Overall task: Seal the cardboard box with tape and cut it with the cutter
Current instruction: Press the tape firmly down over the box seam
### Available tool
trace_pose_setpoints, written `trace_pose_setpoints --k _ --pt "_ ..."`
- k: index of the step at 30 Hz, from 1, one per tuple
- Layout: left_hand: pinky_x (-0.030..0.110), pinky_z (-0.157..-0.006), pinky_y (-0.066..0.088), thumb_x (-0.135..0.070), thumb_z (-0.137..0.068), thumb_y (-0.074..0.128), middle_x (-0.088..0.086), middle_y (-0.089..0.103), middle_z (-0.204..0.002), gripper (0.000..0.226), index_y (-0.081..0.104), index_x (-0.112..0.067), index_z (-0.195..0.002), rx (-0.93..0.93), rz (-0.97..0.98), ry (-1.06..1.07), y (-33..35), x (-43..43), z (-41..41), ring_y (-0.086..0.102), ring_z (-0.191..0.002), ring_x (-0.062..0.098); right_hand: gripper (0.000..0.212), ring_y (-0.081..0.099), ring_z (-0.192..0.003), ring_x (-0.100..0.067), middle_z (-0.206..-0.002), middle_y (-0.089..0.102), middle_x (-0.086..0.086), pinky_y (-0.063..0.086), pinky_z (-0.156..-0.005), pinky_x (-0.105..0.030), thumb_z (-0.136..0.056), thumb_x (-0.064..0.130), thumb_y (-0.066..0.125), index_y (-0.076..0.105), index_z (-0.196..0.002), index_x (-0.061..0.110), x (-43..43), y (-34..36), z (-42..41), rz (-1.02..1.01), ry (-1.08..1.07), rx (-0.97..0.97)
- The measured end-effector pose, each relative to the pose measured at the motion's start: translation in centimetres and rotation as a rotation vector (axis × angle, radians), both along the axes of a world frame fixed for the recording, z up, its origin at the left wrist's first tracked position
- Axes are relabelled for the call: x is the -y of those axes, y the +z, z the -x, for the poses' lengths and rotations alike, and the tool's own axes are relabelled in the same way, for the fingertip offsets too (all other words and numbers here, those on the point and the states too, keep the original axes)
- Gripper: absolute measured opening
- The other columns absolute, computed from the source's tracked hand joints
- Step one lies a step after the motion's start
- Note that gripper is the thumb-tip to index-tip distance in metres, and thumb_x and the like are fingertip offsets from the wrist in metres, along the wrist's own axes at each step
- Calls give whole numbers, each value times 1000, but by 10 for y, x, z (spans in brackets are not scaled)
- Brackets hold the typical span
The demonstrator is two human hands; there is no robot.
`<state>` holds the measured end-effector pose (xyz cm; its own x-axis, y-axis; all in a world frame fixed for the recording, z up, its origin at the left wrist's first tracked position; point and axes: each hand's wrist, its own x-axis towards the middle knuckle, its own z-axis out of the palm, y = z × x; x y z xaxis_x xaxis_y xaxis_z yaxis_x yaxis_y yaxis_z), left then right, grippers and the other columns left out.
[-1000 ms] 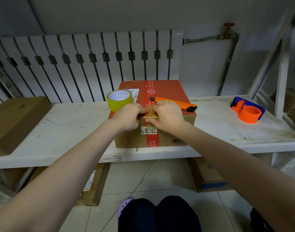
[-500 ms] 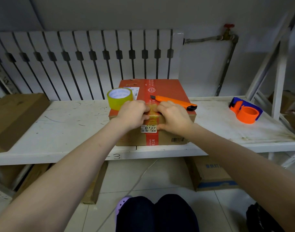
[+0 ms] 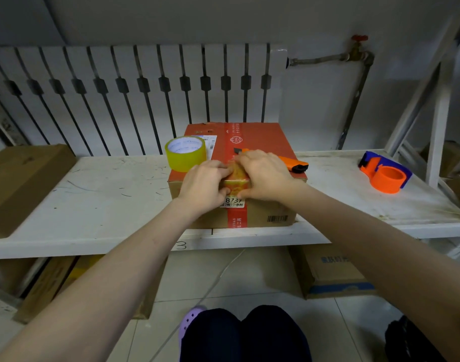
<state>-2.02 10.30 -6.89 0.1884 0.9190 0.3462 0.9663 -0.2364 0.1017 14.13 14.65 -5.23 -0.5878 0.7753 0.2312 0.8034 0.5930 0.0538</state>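
My fingers (image 3: pixel 246 165) have crept up, both hands pressing yellowish tape (image 3: pixel 236 181) flat over the near top edge of the box (image 3: pixel 260 138) at frame centre; cutter (image 3: pixel 291 163) stays on top.

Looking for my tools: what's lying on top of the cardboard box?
On the cardboard box: a yellow tape roll and an orange cutter, partly covered by the right hand. Both hands press the front edge.

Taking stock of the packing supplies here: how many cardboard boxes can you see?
4, maybe more. One taped box sits on the shelf under both hands; one brown box lies at the shelf's left end; two stand below on the floor, right and left. Others may be hidden.
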Motion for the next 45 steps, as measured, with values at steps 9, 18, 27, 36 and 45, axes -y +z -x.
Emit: trace_pose_setpoints --k 9,18,27,36,45 --pt "38 -92 47 -32 -76 73 3 62 -129 57 56 -20 -129 -9 -23 22 -3 2 -4 53 -119 25 76 36 -136 -23 -150 38 -4 36 -108 -39 -84 49 61 30 -146 18 2 -12 -3 20 35 21" --pt "35 -96 35 -42 -82 61 -3 65 -124 47 58 -24 -126 -44 -58 4 2 -1 1 56 -118 19 69 56 -118 -21 -134 55 -4 50 -90 -36 -82 55 62 42 -137 18 11 -13 1 -81 27 21" --pt "41 -105 41 -27 -86 63 0 59 -135 43 59 -22 -128 64 115 -28 11 -10 3 51 -127 22 52 54 -120 -21 -143 48 4 53 -86 -40 -92 48 49 39 -141 32 -2 4 -10 43 72 106" --pt "40 -101 46 -27 -79 72 2 64 -126 43 65 -16 -120 184 231 -62 17 -22 10 56 -118 21 26 65 -94 -17 -100 73 5 53 -78 -37 -88 46 57 72 -101 29 6 -3 -14 -90 99 -159" --pt "36 -105 41 -19 -85 66 8 62 -129 37 64 -10 -121 137 213 -94 19 -20 7 55 -122 25 15 62 -87 -16 -94 68 5 45 -71 -28 -82 36 69 71 -88 23 12 -3 -7 -43 44 -271"
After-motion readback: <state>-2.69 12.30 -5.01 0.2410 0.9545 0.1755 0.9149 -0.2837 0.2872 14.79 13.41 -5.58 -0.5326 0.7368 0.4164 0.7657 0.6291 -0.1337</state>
